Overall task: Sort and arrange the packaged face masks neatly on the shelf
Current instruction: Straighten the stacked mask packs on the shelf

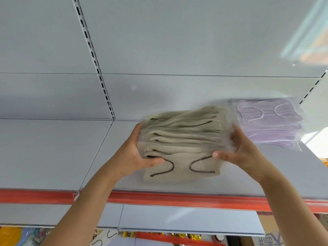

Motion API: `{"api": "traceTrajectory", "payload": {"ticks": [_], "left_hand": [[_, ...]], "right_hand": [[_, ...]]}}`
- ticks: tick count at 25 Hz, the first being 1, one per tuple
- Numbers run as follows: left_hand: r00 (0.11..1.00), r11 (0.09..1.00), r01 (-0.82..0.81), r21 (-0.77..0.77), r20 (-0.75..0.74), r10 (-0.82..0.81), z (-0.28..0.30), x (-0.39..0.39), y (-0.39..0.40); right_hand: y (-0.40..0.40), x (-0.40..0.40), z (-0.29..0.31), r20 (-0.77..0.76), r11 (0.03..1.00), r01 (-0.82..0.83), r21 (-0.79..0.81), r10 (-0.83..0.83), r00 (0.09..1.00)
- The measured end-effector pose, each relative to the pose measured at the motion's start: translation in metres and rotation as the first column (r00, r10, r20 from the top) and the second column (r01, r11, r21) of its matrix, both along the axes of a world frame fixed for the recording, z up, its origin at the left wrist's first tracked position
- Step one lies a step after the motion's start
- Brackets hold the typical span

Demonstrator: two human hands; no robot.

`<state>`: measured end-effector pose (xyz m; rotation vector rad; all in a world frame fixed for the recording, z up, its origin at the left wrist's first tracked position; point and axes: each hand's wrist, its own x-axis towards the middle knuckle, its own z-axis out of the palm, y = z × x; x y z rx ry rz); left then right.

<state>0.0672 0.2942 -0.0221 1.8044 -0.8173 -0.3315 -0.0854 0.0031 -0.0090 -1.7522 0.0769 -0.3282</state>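
A stack of beige face masks with dark ear loops in clear packets (182,137) sits on the grey shelf (53,153), fanned toward the back. My left hand (138,153) grips its left side, thumb on the front packet. My right hand (241,148) grips the right side, thumb on the front packet too. Just to the right, a stack of purple masks in clear packets (269,121) lies on the same shelf, touching the beige stack.
An orange price rail (159,199) runs along the shelf's front edge. A slotted upright (95,59) divides the grey back panel. Below the shelf, colourful packets (12,235) hang at the lower left, and a cardboard box (271,233) stands at the lower right.
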Motion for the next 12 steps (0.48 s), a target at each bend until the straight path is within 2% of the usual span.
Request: {"api": "traceTrajectory", "payload": {"ticks": [2,4,6,8,10,12], "left_hand": [[0.999,0.997,0.049,0.055,0.007,-0.05,-0.004,-0.004,-0.001],[1.0,0.996,0.024,0.086,0.011,-0.025,-0.009,-0.011,-0.005],[0.999,0.997,-0.013,0.081,0.041,0.01,-0.012,-0.016,-0.01],[1.0,0.998,-0.022,0.066,0.017,0.021,-0.013,-0.016,-0.011],[1.0,0.998,-0.007,0.067,-0.017,0.008,-0.014,-0.01,-0.01],[0.999,0.998,0.025,0.065,-0.044,-0.022,-0.016,-0.002,-0.009]], "right_hand": [[0.003,-0.003,0.003,0.03,0.996,0.008,0.088,-0.011,0.999],[0.014,-0.002,0.009,0.058,0.993,0.106,0.049,-0.109,0.992],[0.03,0.005,0.02,0.096,0.955,0.271,-0.122,-0.261,0.961],[0.048,0.013,0.035,0.183,0.868,0.404,-0.289,-0.364,0.913],[0.056,0.017,0.043,0.194,0.8,0.414,-0.435,-0.365,0.91],[0.044,0.026,0.04,0.079,0.754,0.354,-0.553,-0.375,0.924]]}}
